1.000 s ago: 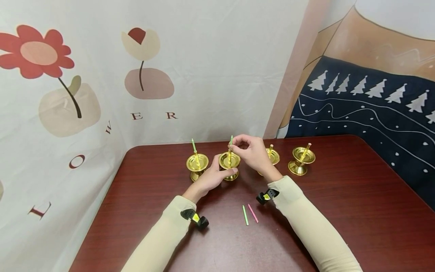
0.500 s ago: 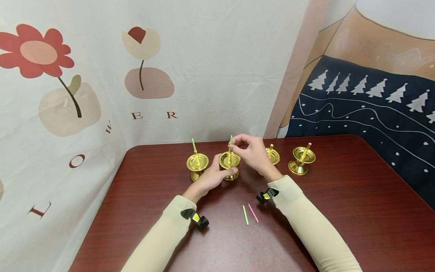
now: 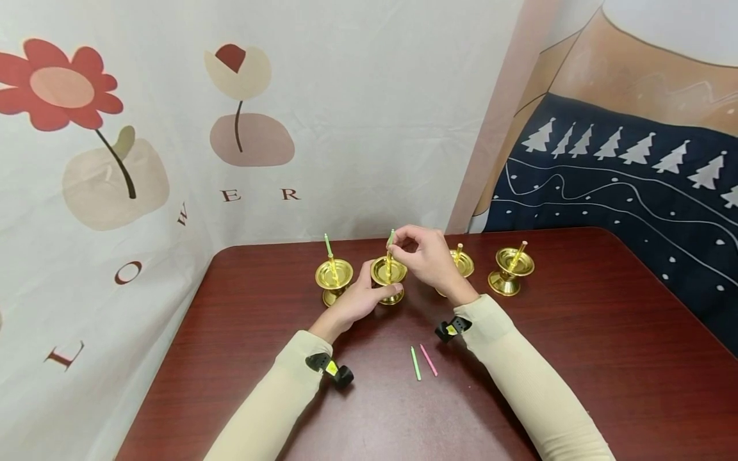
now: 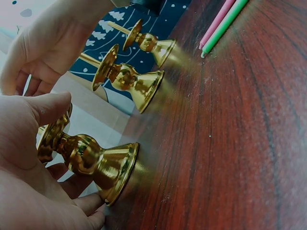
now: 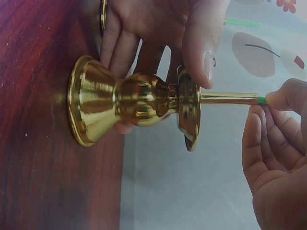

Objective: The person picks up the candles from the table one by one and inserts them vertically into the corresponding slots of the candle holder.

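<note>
My left hand [image 3: 360, 299] grips a brass candle holder [image 5: 144, 98], which stands upright on the table. Its thumb lies at the dish rim, and its fingers pass behind the stem in the right wrist view. At the top of the holder's thin tube, my right hand [image 3: 429, 259] pinches a slim green candle [image 3: 391, 236] between thumb and fingertips. Only a short green piece [image 5: 262, 100] of it shows between tube and fingers in the right wrist view. To the left, another brass holder [image 3: 334, 274] carries an upright green candle [image 3: 328, 245].
Right of my hands stand two more brass holders, one [image 3: 462, 266] partly behind my right hand and one [image 3: 511, 269] farther right. Both have bare tubes. A loose green candle [image 3: 416, 363] and a pink candle [image 3: 428, 360] lie on the dark red table [image 3: 369, 422]. Printed cloth hangs behind.
</note>
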Demonstrator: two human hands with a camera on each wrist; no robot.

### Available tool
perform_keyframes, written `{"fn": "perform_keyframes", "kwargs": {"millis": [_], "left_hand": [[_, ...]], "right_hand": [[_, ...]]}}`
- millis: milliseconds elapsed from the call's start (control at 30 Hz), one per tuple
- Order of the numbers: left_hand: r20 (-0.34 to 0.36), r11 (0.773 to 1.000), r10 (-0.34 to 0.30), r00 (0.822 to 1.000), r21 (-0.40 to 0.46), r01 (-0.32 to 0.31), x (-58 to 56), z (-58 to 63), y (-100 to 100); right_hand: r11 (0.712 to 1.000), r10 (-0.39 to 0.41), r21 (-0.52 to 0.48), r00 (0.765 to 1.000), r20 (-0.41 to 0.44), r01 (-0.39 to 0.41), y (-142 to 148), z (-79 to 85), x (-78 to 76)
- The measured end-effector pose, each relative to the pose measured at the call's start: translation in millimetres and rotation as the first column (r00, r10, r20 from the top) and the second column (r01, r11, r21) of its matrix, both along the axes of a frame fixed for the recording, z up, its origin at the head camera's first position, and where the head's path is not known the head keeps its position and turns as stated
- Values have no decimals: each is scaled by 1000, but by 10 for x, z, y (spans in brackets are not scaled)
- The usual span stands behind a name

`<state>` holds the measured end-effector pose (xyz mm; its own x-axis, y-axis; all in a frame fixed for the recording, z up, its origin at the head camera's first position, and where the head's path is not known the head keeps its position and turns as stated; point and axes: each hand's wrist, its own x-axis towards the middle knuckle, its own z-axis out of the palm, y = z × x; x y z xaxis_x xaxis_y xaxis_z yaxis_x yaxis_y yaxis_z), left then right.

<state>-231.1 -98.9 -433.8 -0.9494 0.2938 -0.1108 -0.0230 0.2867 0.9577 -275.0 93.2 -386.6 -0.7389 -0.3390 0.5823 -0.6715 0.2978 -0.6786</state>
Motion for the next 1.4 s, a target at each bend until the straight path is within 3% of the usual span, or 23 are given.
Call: {"fn": "perform_keyframes", "kwargs": {"millis": [400, 1400], "left_hand": [[-2, 1000, -1, 1000, -4, 1, 17, 8, -2], [19, 1000, 3, 1000, -12, -3, 25, 19, -4]], "right_hand": [[998, 36, 48, 996, -82, -32, 12, 32, -29], [993, 49, 106, 997, -66, -41, 49, 97, -60]]}}
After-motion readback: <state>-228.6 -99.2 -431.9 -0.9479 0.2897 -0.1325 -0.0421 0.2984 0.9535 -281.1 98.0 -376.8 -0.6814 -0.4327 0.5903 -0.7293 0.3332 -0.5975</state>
